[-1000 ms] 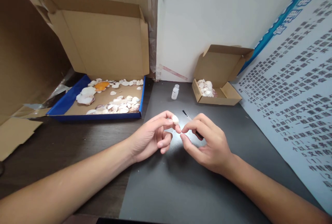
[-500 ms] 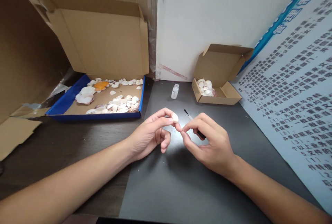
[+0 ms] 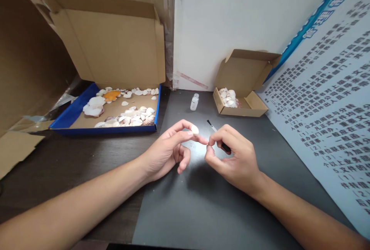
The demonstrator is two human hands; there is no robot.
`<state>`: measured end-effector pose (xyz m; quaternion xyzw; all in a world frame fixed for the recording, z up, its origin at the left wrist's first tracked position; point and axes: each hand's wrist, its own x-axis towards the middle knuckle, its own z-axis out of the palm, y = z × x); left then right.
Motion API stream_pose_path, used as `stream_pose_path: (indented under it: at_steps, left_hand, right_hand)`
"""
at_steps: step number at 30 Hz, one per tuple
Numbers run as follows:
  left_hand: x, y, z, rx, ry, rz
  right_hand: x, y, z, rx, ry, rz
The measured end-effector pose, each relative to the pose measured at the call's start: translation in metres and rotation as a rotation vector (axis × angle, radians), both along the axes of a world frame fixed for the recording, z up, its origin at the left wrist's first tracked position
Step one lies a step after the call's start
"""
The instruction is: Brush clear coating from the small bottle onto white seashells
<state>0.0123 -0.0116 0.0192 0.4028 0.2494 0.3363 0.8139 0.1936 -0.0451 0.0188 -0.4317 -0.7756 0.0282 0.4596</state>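
Observation:
A small white shell [image 3: 194, 129] is pinched between the thumb and index finger of my left hand [image 3: 176, 146], its middle finger stretched toward my right hand. My right hand [image 3: 234, 157] holds a black-handled brush [image 3: 225, 147] in its curled fingers, bristles pointing up and left. The thumb and index finger of that hand are pressed together at the tip of my left middle finger; anything between them is too small to tell. Behind the hands a small whitish bottle [image 3: 194, 102] stands uncapped on the dark grey mat [image 3: 173, 211].
At the left, a blue-edged cardboard box [image 3: 104, 129] with its lid raised holds many shells and an orange one [image 3: 111, 95]. A smaller open box [image 3: 245, 111] with white shells stands at the back right. A printed sheet [image 3: 326, 126] lines the right side.
My right hand has shifted slightly right, carrying the brush with it. My left middle finger reaches a little further right. The shell stays in my left hand.

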Motion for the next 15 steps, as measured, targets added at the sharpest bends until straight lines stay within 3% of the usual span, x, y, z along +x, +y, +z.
stream_pose_path:
  at_steps: [15]
  left_hand:
    - [-0.0053,0.0032,0.0006,-0.098,-0.192,-0.116]
  right_hand:
    - [0.0018,0.0009,0.0015,-0.027,-0.014,0.091]
